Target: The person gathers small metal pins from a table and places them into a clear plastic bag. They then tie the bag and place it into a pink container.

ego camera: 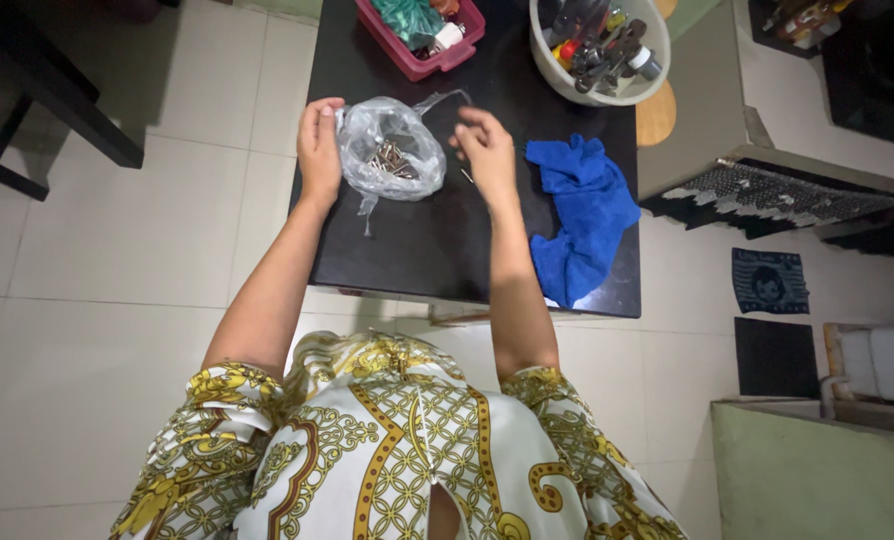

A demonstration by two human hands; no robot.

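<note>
clear crinkled plastic bag (392,150) w/ a small heap of metal screws (392,158) inside sat on the black glossy table top (437,240), near its left-middle. left hand (319,140) lay against the bag's left side, fingers curled on the plastic, steadying it. right hand (487,150) was just right of the bag, fingers bent, thumb & forefinger pinched near the bag's twisted tail; a thin metal pin or screw (466,176) showed by that hand, but whether it was pinched or lying on the table i couldn't tell.

judgement on doing it well: keep the left hand firm on the bag so it doesn't slide on the slick top, work the mouth open slowly w/ the right, and keep the bag low so small parts don't spill & roll off the edge.

pose: both forearms reached straight fwd from the body, elbows bent, wrists about level, palms down, hands either side of the bag.

nearby: crumpled blue cloth (582,215) to the right, red plastic tray (425,35) and white round bowl of tools (599,45) at the far edge.
</note>
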